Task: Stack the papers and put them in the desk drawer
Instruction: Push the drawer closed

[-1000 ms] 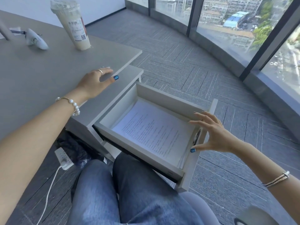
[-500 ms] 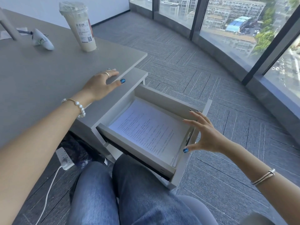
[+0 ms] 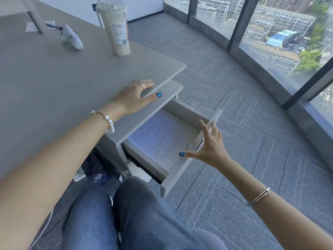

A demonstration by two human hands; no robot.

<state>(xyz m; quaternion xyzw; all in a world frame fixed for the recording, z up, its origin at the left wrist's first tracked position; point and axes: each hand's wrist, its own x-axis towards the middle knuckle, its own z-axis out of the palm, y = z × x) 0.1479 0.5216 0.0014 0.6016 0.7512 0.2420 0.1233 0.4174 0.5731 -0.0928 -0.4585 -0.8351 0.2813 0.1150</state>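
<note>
White printed papers (image 3: 158, 139) lie flat inside the half-open drawer (image 3: 173, 179). I see my right hand (image 3: 210, 147) spread against its front panel, gripping nothing, while my left hand (image 3: 134, 97) rests flat, fingers extended, on the desk (image 3: 54, 78) edge.

We sat in a high-rise office: desk (image 3: 54, 78) under our left hand (image 3: 133, 98), carpet (image 3: 234, 87) and windows (image 3: 281, 33) beyond our right hand (image 3: 209, 148).
</note>
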